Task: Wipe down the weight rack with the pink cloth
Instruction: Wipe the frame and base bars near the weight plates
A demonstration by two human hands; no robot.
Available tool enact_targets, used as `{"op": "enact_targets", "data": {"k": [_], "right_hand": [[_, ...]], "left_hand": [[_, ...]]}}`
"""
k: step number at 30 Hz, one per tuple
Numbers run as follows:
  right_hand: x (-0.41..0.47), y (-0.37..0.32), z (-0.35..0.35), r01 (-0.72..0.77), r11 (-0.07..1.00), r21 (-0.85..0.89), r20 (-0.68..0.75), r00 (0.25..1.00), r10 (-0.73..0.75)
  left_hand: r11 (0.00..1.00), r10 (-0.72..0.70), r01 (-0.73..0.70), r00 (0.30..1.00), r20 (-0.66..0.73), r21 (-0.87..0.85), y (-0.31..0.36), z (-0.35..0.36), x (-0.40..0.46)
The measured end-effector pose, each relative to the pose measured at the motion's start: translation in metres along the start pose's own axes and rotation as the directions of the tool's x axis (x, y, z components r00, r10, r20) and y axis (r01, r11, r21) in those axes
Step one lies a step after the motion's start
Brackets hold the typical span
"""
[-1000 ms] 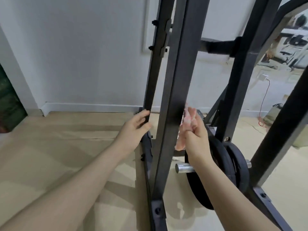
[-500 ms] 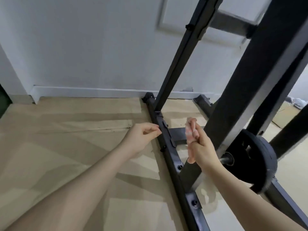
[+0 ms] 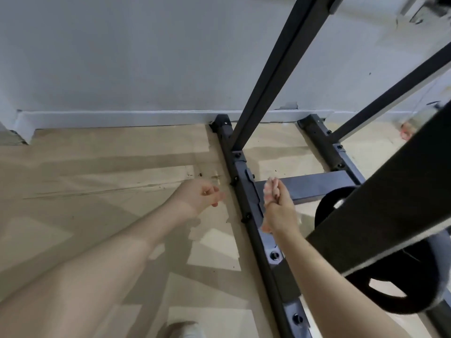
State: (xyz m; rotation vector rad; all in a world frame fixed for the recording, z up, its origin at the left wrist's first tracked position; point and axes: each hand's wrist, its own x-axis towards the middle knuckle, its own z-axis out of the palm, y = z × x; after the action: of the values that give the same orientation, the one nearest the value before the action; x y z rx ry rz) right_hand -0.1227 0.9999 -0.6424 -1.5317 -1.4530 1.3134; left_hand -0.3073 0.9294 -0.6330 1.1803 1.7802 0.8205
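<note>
Right hand (image 3: 280, 211) above the weight rack's (image 3: 246, 191) floor rail, grip closed around the pink cloth (image 3: 269, 191), bunched at the fingertips. Left hand (image 3: 200, 195) loosely curled, holding nothing, over the floor (image 3: 97, 172) left of the rail. Thick black upright (image 3: 390, 203) crossing close in front, partly hiding a weight plate (image 3: 419, 284). White wall (image 3: 146, 57) behind.

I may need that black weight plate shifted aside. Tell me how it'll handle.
The weight plate is probably heavy for its size: thick, solid-looking. Likely rigid. Being round, it might roll if stood on edge. Its cut-out may offer a grip.
</note>
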Motion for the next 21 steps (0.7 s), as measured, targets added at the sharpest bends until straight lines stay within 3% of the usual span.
{"op": "enact_targets", "data": {"k": [3,6,8,13,17,21], "right_hand": [[0.031,0.005,0.020,-0.127,0.991,0.051,-0.069,0.989,0.131],[0.055,-0.002,0.031,-0.214,0.975,0.055,-0.096,0.971,0.218],[0.067,-0.009,0.043,-0.235,0.967,0.099,-0.126,0.961,0.246],[0.109,-0.012,0.080,-0.208,0.974,-0.090,-0.162,0.968,0.191],[0.133,-0.012,0.103,-0.175,0.963,-0.205,-0.171,0.975,0.141],[0.114,-0.029,0.065,-0.126,0.970,-0.207,-0.266,0.962,0.068]], "left_hand": [[0.997,0.060,-0.063,0.995,-0.077,-0.040,0.015,-0.014,0.043],[0.994,0.023,-0.035,0.993,-0.118,-0.102,0.039,-0.028,0.093],[0.998,0.062,-0.063,0.996,-0.060,-0.024,0.052,-0.035,0.126],[0.981,0.158,-0.166,0.984,0.086,0.103,0.027,-0.049,0.167],[0.983,0.181,-0.184,0.960,0.211,-0.008,-0.014,-0.043,0.195],[0.973,0.226,-0.224,0.900,0.373,-0.049,0.006,-0.025,0.222]]}}
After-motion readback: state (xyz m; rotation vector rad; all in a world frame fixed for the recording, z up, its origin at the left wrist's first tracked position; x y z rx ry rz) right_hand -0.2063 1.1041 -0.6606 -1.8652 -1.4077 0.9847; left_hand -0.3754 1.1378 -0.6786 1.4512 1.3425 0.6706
